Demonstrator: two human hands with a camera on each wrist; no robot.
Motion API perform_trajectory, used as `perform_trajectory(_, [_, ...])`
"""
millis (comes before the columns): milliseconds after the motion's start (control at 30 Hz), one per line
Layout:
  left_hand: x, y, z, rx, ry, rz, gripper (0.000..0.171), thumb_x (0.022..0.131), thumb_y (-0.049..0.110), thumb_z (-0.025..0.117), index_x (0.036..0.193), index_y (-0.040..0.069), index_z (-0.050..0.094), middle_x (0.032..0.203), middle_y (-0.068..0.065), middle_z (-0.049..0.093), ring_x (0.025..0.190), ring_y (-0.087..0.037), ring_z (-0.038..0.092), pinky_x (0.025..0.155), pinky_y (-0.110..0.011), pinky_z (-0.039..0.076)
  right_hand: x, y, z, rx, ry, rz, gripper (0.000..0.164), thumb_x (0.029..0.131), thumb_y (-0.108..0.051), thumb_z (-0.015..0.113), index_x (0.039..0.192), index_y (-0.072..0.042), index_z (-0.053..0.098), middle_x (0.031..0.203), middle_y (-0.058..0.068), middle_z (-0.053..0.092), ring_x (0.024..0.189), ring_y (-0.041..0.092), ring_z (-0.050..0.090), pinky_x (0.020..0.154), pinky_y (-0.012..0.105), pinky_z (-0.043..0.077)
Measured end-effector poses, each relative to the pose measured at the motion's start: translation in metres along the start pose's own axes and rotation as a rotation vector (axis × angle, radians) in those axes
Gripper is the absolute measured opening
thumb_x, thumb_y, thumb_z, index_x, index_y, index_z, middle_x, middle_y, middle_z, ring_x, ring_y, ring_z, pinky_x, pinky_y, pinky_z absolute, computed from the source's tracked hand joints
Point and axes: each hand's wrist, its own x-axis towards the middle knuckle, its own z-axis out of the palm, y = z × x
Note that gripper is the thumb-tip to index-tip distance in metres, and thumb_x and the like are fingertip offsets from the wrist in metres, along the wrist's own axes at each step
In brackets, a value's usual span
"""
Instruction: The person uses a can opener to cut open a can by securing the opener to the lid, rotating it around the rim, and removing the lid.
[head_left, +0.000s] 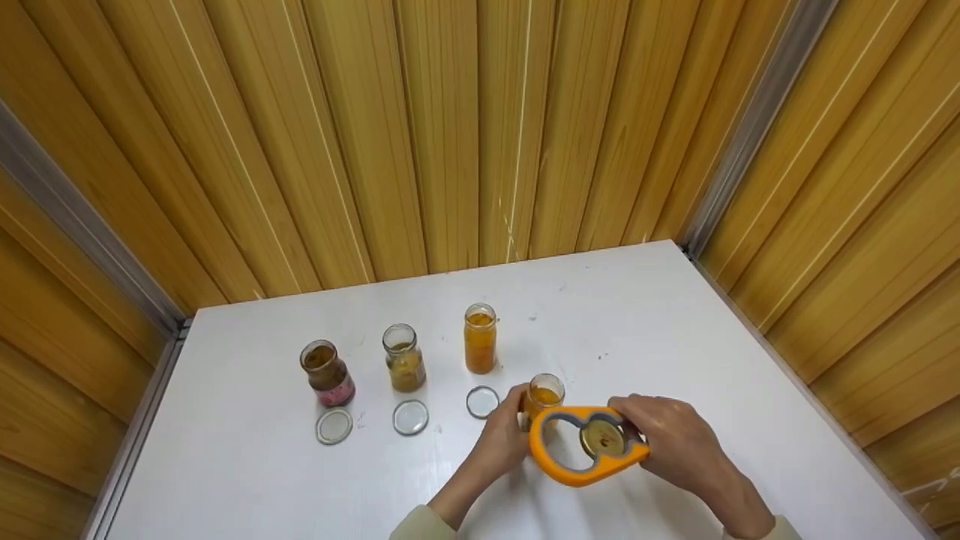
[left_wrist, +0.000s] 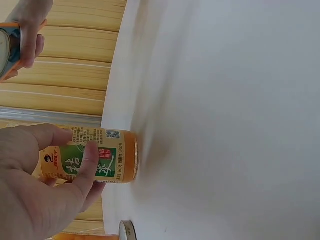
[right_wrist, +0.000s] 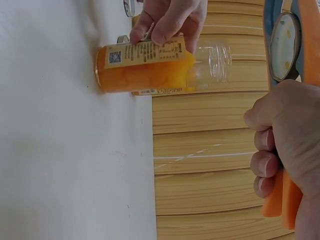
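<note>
My left hand (head_left: 504,435) grips an open glass jar (right_wrist: 145,67) of orange fruit by its labelled side. The jar stands upright, its base on or very near the white table. In my right hand (head_left: 671,442) is an orange jar opener (head_left: 551,466) with a grey inner lining, held by its handles. A gold jar lid (head_left: 604,438) sits inside the opener's ring, off the jar. The right wrist view shows that lid's pale underside (right_wrist: 285,46) between the opener's arms, and my right hand's fingers curled round the handles.
Left of my hands stand three more open jars: a tall orange one (head_left: 480,341), a yellowish one (head_left: 406,364) and a brown one with a pink label (head_left: 328,375). Before them lie three loose lids (head_left: 482,402). Wood-patterned walls (head_left: 450,135) surround the white table (head_left: 247,450).
</note>
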Motion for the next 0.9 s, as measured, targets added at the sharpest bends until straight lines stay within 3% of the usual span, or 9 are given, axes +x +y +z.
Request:
perform_trajectory(233, [0.027, 0.000, 0.007, -0.032, 0.043, -0.004, 0.064, 0.078, 0.014, 0.076, 0.132, 0.020, 0.044, 0.125, 0.003, 0.054, 0.114, -0.015, 0.050, 0.099, -0.036, 0.040, -0.001, 0.003, -0.003, 0.002, 0.004, 0.009, 0.050, 0.063, 0.005, 0.073, 0.100, -0.026, 0.059, 0.075, -0.023, 0.051, 0.061, -0.001, 0.043, 0.053, 0.020, 0.042])
perform_trajectory(400, [0.047, 0.000, 0.014, -0.079, 0.101, -0.057, 0.061, 0.079, 0.006, 0.073, 0.131, 0.018, 0.046, 0.125, 0.000, 0.054, 0.114, -0.019, 0.051, 0.097, -0.039, 0.041, -0.002, 0.005, -0.002, -0.002, -0.001, 0.013, 0.050, 0.064, 0.005, 0.073, 0.101, -0.025, 0.059, 0.076, -0.022, 0.052, 0.061, -0.001, 0.043, 0.053, 0.020, 0.043])
perform_trajectory(533, [0.063, -0.002, 0.020, -0.128, 0.156, -0.095, 0.059, 0.078, 0.007, 0.074, 0.129, 0.022, 0.048, 0.124, 0.004, 0.054, 0.112, -0.015, 0.051, 0.096, -0.037, 0.042, -0.003, 0.006, -0.001, -0.003, -0.001, 0.021, 0.053, 0.062, 0.006, 0.075, 0.102, -0.025, 0.059, 0.076, -0.020, 0.053, 0.061, 0.000, 0.044, 0.053, 0.021, 0.043])
perform_trajectory(733, [0.081, -0.003, 0.029, -0.055, 0.263, -0.091, 0.059, 0.076, 0.020, 0.078, 0.127, 0.028, 0.049, 0.118, 0.011, 0.055, 0.109, -0.012, 0.051, 0.093, -0.031, 0.043, -0.001, 0.006, -0.003, -0.037, -0.003, 0.023, 0.050, 0.063, 0.004, 0.073, 0.100, -0.026, 0.058, 0.074, -0.023, 0.050, 0.060, -0.002, 0.042, 0.053, 0.019, 0.042])
perform_trajectory(900, [0.091, -0.004, 0.032, 0.004, 0.329, -0.119, 0.060, 0.077, 0.027, 0.076, 0.129, 0.033, 0.046, 0.110, 0.009, 0.050, 0.096, -0.013, 0.052, 0.082, -0.025, 0.045, 0.002, 0.006, -0.005, -0.023, -0.016, 0.033, 0.048, 0.064, 0.002, 0.074, 0.101, -0.025, 0.059, 0.077, -0.021, 0.054, 0.062, -0.001, 0.045, 0.055, 0.021, 0.045])
